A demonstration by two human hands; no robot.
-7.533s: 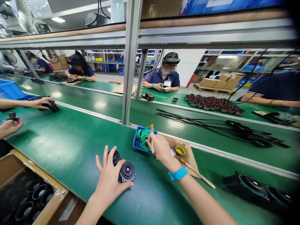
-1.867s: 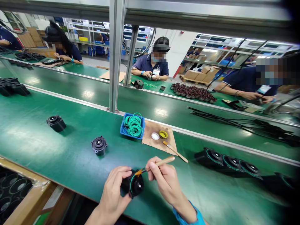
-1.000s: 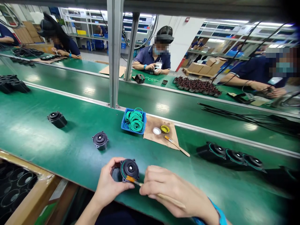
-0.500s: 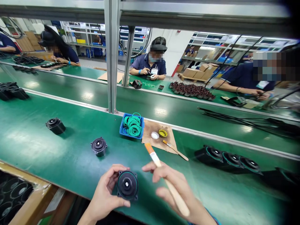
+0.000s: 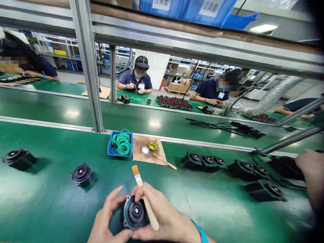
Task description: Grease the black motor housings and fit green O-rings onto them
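Observation:
A black round motor-like housing (image 5: 136,212) with a green ring around its top faces up between my hands, above the green bench. My left hand (image 5: 107,217) holds its left side, thumb at the lower edge. From the right, my right hand (image 5: 162,212) touches the same housing with its fingers and thumb. A flat paintbrush (image 5: 151,213) with a wooden handle is tucked in that hand, orange bristles pointing away from me. To the left, a similar housing (image 5: 82,174) stands on the bench, and another black housing (image 5: 19,158) sits farther left.
A blue bin (image 5: 119,155) of green rings stands beside a stained cardboard sheet (image 5: 138,156). On the sheet are a white lid (image 5: 145,150), a yellow cap (image 5: 152,146) and a second brush (image 5: 164,161). Several ringed housings (image 5: 204,162) line the right, where another person's hand (image 5: 312,172) reaches in.
My right hand has come in from the right onto the housing, still carrying the brush. The view has swung right, and another person's hand now shows at the right edge.

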